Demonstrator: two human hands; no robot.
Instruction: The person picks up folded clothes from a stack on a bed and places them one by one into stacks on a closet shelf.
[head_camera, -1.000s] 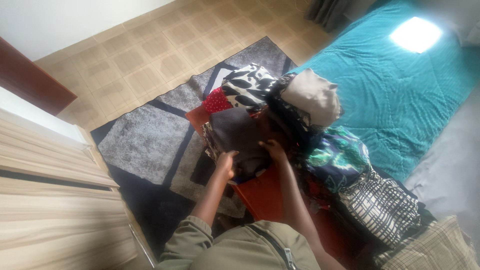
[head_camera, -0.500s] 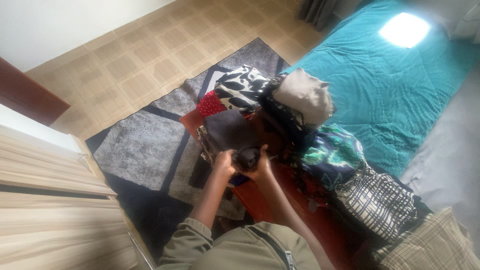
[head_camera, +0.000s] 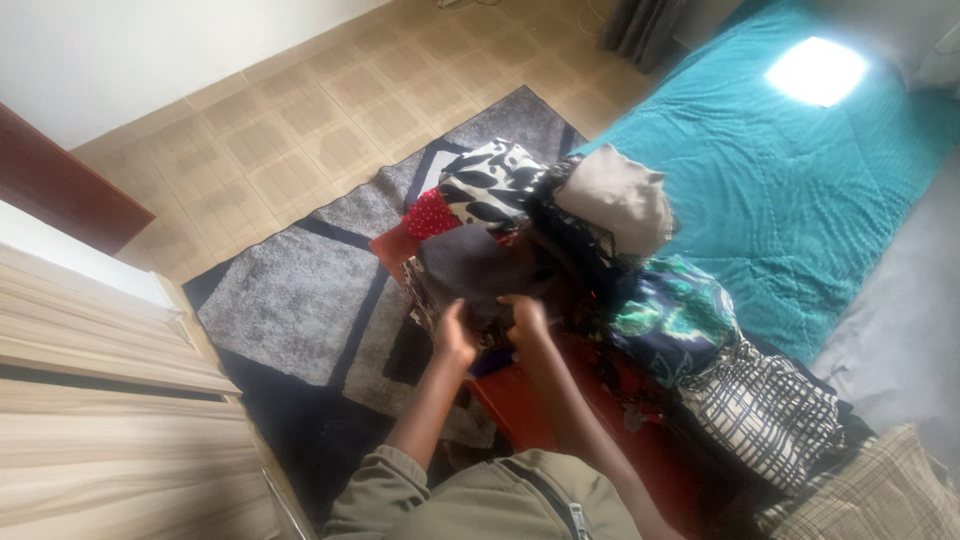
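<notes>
Both hands, left hand (head_camera: 455, 335) and right hand (head_camera: 526, 318), press dark garment (head_camera: 475, 268) (rug edge near).

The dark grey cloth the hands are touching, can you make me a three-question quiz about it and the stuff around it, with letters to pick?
1. Where does the dark grey cloth lie?
A. on the bed
B. on top of the pile of clothes
C. on the bare tiles

2. What colour is the bed cover?
A. teal
B. yellow
C. pink

3. How are the two hands?
A. both up in the air
B. one behind the back
C. both at the cloth's near edge

Answers:
1 B, it rests on the patterned clothes stacked over the rug.
2 A, the cover is plainly blue-green.
3 C, the left hand and right hand meet the cloth side by side.
</notes>
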